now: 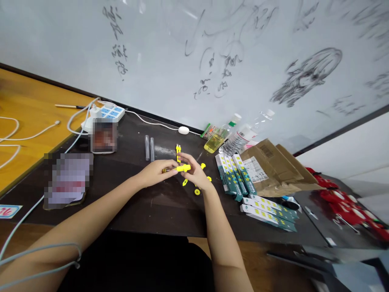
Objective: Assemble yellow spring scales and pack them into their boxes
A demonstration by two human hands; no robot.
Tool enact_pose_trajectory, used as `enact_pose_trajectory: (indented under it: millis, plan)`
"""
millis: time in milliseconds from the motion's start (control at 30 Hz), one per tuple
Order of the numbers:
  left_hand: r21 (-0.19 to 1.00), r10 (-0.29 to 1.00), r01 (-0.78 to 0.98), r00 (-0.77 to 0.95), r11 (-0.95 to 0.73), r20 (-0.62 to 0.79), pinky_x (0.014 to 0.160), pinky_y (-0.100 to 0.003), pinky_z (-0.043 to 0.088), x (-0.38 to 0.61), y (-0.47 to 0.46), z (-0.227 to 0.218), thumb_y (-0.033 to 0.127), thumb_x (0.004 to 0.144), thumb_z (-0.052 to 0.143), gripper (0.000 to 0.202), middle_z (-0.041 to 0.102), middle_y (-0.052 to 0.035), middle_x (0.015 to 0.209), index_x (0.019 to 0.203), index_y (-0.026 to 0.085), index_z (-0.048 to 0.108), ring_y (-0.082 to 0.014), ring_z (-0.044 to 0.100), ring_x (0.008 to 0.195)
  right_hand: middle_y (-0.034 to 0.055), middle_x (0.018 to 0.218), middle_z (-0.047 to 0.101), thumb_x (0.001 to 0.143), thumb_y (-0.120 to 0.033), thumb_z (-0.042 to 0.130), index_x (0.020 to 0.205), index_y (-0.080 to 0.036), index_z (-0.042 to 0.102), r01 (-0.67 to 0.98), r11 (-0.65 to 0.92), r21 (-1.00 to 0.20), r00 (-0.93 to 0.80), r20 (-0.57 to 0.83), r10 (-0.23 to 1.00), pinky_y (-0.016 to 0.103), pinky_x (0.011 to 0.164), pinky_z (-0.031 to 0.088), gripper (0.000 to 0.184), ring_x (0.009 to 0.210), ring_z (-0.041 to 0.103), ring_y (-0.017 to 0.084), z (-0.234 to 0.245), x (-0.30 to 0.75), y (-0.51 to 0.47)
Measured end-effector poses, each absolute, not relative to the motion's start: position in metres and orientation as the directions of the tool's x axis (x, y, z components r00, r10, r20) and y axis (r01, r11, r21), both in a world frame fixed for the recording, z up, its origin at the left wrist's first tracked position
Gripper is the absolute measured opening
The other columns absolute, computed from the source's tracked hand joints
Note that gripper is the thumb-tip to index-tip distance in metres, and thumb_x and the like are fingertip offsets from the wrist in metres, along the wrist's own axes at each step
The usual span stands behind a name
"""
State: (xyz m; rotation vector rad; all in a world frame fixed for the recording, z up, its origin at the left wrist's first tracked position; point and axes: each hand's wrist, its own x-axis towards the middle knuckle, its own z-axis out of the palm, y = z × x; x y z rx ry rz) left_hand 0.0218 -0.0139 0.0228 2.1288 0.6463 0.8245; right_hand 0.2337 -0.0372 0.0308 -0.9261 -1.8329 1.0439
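Observation:
Both of my hands meet above the dark table. My left hand (156, 172) is closed in a pinch on a slim object with an amber-yellow end (165, 170); its kind is hard to make out. Against its fingertips lies a yellow plastic part (184, 167), gripped by the curled fingers of my right hand (197, 175). Just beyond stand out yellow pieces with metal tips (178, 152). Around my right hand are scattered small yellow parts, among them a ring (197, 192) and a knob-like piece (203, 166). Two clear tubes (150, 148) lie farther back on the left.
Green-and-white boxes (232, 174) lie on the right, by an opened cardboard carton (267, 166). Behind them are a bottle of yellow liquid (220, 136) and a clear water bottle (238, 140). Phones (68, 180), a power strip (111, 112) and cables occupy the left. A whiteboard (170, 81) rises behind.

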Motion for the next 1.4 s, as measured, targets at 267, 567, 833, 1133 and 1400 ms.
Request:
enact_pose_trajectory:
  millis: [267,567,833,1133,1400]
  plan:
    - [0.324,0.598,0.505,0.625,-0.800,0.502,0.066,-0.023,0.039,0.021,-0.014,0.021,0.041,0.092,0.045,0.033,0.061,-0.0045,0.094,0.116,0.025,0.060,-0.0165,0.057,0.085,0.0064,0.136,0.048,0.082,-0.024,0.060,0.127,-0.027,0.050,0.244,0.524,-0.816,-0.402,0.406,0.820,0.045,0.112,0.030,0.047,0.130,0.041,0.022,0.032,0.226,-0.038]
    - [0.392,0.575,0.424,0.660,-0.816,0.483,0.068,-0.024,0.040,0.020,-0.017,0.024,0.039,0.093,0.043,0.032,0.063,-0.0046,0.093,0.116,0.025,0.061,-0.0164,0.058,0.084,0.0069,0.144,0.038,0.081,-0.029,0.062,0.136,-0.032,0.039,0.265,0.470,-0.842,-0.392,0.351,0.850,0.043,0.103,0.041,0.060,0.127,0.044,0.024,0.038,0.223,-0.046]
    - [0.941,0.643,0.137,0.759,-0.308,0.100,0.037,-0.018,0.033,0.026,-0.016,0.017,0.049,0.092,0.038,0.039,0.051,0.0029,0.060,0.090,0.015,0.057,-0.0055,0.042,0.038,-0.0022,0.082,0.057,0.073,-0.035,0.072,0.106,-0.022,0.053,0.231,0.207,-0.951,-0.466,0.079,0.881,0.027,0.059,0.054,0.041,0.065,0.056,0.011,0.032,0.227,-0.041]
    - [0.949,0.678,0.150,0.731,-0.276,0.081,0.036,-0.016,0.033,0.021,-0.008,0.014,0.050,0.088,0.046,0.038,0.047,0.0049,0.061,0.105,0.018,0.056,-0.0055,0.042,0.041,-0.0116,0.055,0.042,0.078,-0.039,0.067,0.093,-0.025,0.044,-0.125,0.020,-0.992,-0.374,0.066,0.925,0.018,0.035,0.043,0.030,0.040,0.036,0.005,0.022,0.239,-0.031]
    - [0.977,0.768,0.023,0.622,-0.211,0.152,0.036,-0.014,0.036,0.032,-0.015,0.010,0.037,0.091,0.044,0.036,0.049,0.0067,0.067,0.123,0.021,0.035,-0.0045,0.043,0.042,-0.0104,0.055,0.040,0.079,-0.051,0.059,0.097,-0.027,0.046,-0.286,0.130,-0.949,-0.016,0.140,0.990,0.019,0.040,0.037,0.033,0.040,0.036,0.007,0.015,0.223,-0.021]
